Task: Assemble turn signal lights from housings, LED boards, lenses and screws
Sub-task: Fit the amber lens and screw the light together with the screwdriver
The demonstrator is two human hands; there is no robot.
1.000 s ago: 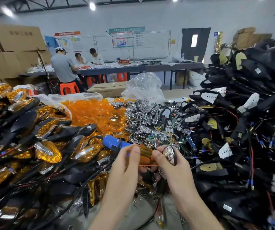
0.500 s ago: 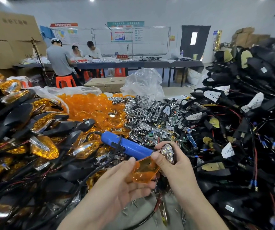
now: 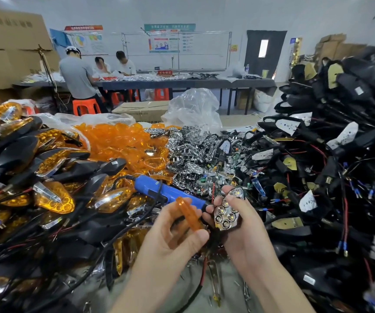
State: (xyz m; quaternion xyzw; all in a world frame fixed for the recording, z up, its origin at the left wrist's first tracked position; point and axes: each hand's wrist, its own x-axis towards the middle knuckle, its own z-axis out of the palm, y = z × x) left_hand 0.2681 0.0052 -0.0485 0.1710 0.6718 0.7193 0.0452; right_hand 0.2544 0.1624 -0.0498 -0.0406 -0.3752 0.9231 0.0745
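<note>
Evidently mid-unit: the right hand (image 3: 245, 229) clamps its fingers round a chrome multi-cell LED board (image 3: 226, 213). The left hand (image 3: 173, 240) pinches a translucent orange plastic lens (image 3: 187, 214) just beside it. Lens-fitting and screws probably remain.

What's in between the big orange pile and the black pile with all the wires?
In the head view, a heap of shiny silver pieces lies between the orange lenses and the black housings. A clear plastic bag sits behind it.
</note>
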